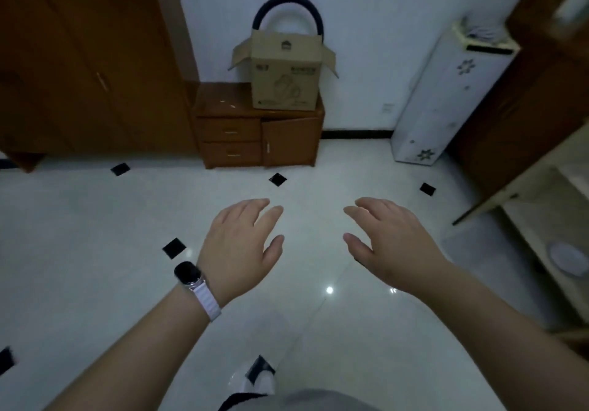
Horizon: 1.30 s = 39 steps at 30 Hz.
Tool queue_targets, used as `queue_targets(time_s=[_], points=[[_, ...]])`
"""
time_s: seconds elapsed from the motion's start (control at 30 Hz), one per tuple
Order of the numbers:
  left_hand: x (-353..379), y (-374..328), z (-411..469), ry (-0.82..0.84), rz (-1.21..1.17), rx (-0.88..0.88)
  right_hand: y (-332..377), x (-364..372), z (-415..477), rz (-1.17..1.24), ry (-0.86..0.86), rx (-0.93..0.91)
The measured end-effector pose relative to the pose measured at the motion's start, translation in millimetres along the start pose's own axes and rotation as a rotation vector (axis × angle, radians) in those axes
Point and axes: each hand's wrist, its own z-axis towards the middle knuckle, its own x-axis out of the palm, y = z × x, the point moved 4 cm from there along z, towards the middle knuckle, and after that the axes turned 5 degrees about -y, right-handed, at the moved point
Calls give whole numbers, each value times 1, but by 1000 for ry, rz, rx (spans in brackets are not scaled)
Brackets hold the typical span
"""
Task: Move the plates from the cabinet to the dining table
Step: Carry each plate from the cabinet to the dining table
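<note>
My left hand and my right hand are held out side by side over the white tiled floor, palms down, fingers apart, holding nothing. A watch with a white strap sits on my left wrist. At the right edge, a white plate lies on a low shelf of a pale unit, to the right of my right hand. A small wooden cabinet with two drawers and a door stands against the far wall, its door slightly ajar. The dining table is not visible.
A cardboard box stands on the small cabinet. A tall wooden wardrobe fills the left. A white tall unit leans at the right wall beside dark wooden furniture. The glossy floor has black diamond insets.
</note>
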Motion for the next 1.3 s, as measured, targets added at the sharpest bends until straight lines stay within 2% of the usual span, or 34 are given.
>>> queue_targets(time_s=[0.2,0.33,0.63,1.1,1.3], points=[[28,-4,67,87,-87,227,-25,-12,-2,-91,-10,248],[42,-27,103,74,-142,364,-46,-21,-11,-123,-30,396],[85,-110,161,130,-206,535,-127,-21,-29,-80,-77,595],[169,-277,297,174,-127,617,-356,-31,-29,32,-133,717],[199,-367,330,186,-151,759,-428,-40,-68,10,-187,824]])
